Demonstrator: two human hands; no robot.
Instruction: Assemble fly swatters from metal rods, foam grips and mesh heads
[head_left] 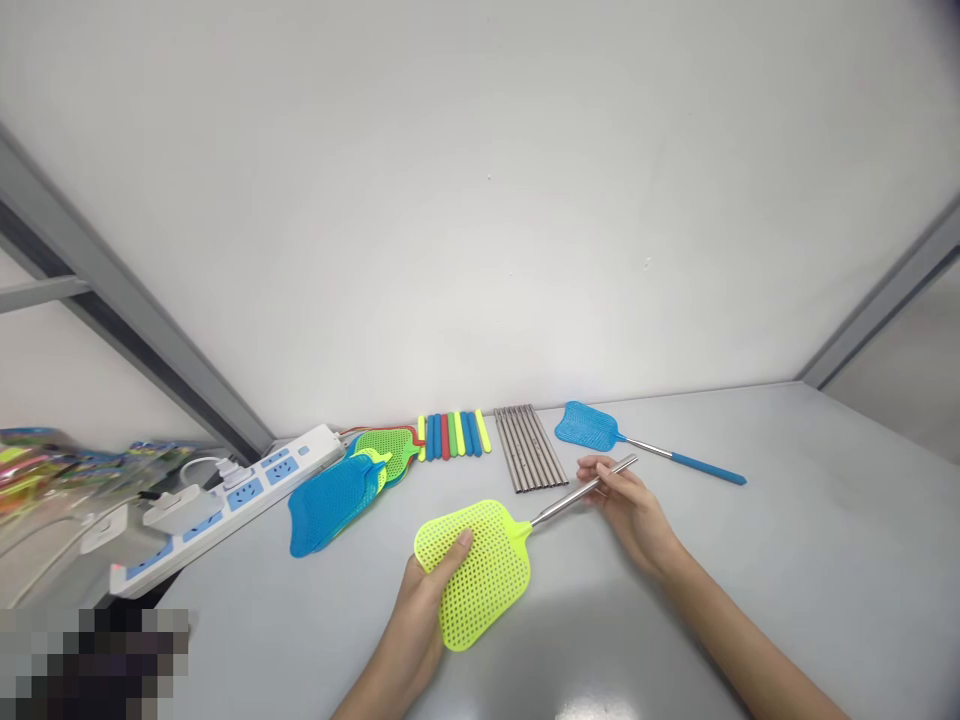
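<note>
In the head view, a row of slim silver metal tubes (531, 448) lies on the smooth grey counter (810, 530). Nearer the person than the tubes, a yellow-green perforated swatter head (491, 575) is held tilted above the counter, joined at its neck to a slender silver metal rod (564, 505). The left hand (424, 610) pinches the head, thumb on its face; the other fingers are hidden behind. The right hand (630, 510), just right of the tubes and nearer the person, pinches the rod near its free end between thumb and fingers.

Left of the tubes is a row of short, multicoloured, rounded sticks (452, 436); farther left, overlapping perforated blue, green and red-edged swatter heads (334, 500), beside a long white power strip (240, 500). Right of the tubes lies a blue swatter head (589, 427) on a silver shaft with a blue handle (709, 469).
</note>
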